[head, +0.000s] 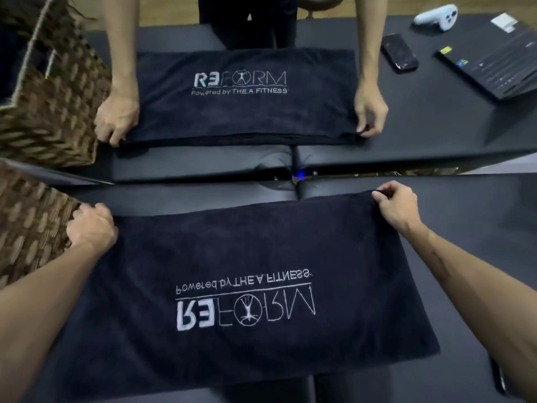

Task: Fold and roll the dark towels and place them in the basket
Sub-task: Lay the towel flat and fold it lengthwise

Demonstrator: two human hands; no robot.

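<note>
A dark towel (pixel 232 257) with white "REFORM" lettering lies spread flat on the black padded table (pixel 470 257) in front of me. My left hand (pixel 93 226) grips its far left corner, right beside a woven wicker basket (pixel 32 228). My right hand (pixel 396 207) pinches the far right corner between thumb and fingers. Both of my forearms reach in over the towel's sides.
Across the table another person's two hands (pixel 116 117) hold the near corners of a second dark towel (pixel 244 112). A second wicker basket (pixel 58 91) stands at the far left. A phone (pixel 399 53), a white controller (pixel 436 14) and a laptop (pixel 494 65) lie far right.
</note>
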